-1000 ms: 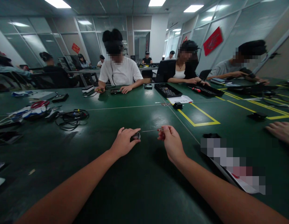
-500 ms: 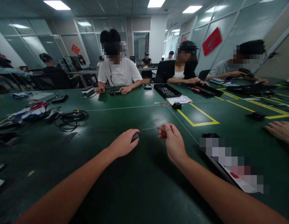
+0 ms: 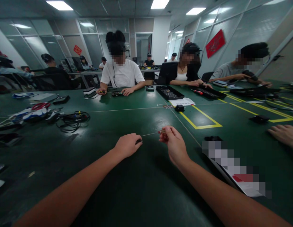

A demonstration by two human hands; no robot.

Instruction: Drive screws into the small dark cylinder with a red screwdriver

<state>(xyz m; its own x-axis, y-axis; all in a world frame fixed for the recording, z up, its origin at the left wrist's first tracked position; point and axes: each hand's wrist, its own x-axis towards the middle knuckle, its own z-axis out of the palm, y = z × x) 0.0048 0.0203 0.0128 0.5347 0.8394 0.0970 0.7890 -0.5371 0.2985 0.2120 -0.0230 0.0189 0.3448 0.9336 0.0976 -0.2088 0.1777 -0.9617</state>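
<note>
A screwdriver point(image 3: 150, 134) with a long thin metal shaft lies across the space between my hands. My right hand point(image 3: 176, 144) is closed around its reddish, partly clear handle, with the shaft pointing left. My left hand point(image 3: 128, 145) is curled around a small dark object point(image 3: 138, 142) just above or on the green table. Only a shiny edge of that object shows past the fingers, so its kind is unclear. The shaft's tip ends close to the object; whether it touches cannot be made out.
A dark tray point(image 3: 228, 164) with blurred-out papers lies right of my right forearm. Coiled black cables point(image 3: 74, 121) sit at left. Beyond my hands are a black block point(image 3: 179, 108), yellow tape point(image 3: 205, 127) and a black parts tray point(image 3: 169, 92). Another person's hand point(image 3: 284, 134) rests at right; co-workers sit opposite.
My left hand has dropped slightly and turned, hiding more of the dark object. The screwdriver's shaft now slants down toward its tip instead of lying nearly level.
</note>
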